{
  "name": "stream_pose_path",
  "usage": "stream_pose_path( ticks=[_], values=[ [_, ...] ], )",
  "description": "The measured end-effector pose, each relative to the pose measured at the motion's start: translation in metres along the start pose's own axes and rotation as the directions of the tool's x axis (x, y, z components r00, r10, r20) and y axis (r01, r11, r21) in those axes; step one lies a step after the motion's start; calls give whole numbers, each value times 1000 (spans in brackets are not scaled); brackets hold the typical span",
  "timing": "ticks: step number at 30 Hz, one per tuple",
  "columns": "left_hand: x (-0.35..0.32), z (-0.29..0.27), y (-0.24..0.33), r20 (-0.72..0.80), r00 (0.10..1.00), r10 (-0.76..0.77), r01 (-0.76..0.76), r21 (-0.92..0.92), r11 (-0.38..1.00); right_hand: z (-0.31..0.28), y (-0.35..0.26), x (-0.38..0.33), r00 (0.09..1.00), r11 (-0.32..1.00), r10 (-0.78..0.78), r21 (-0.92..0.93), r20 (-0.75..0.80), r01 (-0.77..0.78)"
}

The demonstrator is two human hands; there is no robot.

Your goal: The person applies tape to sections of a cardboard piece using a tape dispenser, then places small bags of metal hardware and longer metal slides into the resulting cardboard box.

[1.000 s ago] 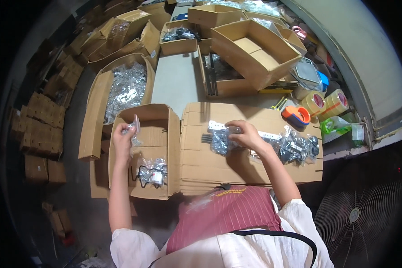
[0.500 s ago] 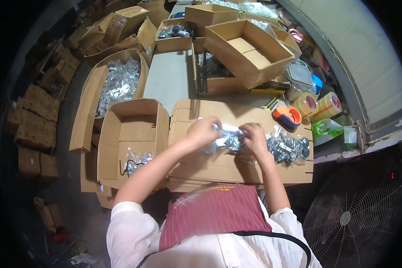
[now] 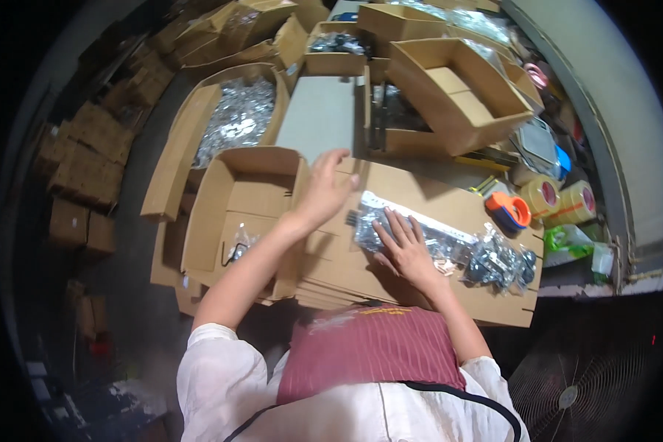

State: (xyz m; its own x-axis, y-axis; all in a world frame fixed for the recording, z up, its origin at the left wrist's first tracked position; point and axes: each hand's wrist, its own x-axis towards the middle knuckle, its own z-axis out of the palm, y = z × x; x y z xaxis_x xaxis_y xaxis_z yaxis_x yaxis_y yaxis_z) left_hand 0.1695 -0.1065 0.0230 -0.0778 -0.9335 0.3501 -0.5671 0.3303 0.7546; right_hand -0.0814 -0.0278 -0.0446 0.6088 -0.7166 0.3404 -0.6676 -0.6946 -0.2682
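Several plastic-bagged parts (image 3: 369, 227) lie beneath the right hand (image 3: 407, 249).

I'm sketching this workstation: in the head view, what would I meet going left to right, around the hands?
Nearest open cardboard box → left hand → right hand → orange tape dispenser → green plastic bag.

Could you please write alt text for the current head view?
A person's bare right hand rests on a clear plastic bag of dark parts lying on flat brown cardboard; the open left hand is near an open-topped brown cardboard box.
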Motion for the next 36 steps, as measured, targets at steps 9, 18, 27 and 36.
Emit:
stream_pose_path(
  ticks=[9,18,27,36],
  values=[
    [-87,-166,-85,-201,948,-247,307,367,878,-23,-18,30,987,999,0,47,162,-8],
    [-122,-182,-121,597,702,-388,28,521,853,-29,-67,129,939,889,-329,368,103,271],
    [-67,-189,-127,257,955,-146,82,244,966,17,-99,208,916,790,-398,524,44,318],
    [-62,-184,-154,309,624,-718,777,-345,526,42,-129,243,923,780,-217,625,318,-32]
  ],
)
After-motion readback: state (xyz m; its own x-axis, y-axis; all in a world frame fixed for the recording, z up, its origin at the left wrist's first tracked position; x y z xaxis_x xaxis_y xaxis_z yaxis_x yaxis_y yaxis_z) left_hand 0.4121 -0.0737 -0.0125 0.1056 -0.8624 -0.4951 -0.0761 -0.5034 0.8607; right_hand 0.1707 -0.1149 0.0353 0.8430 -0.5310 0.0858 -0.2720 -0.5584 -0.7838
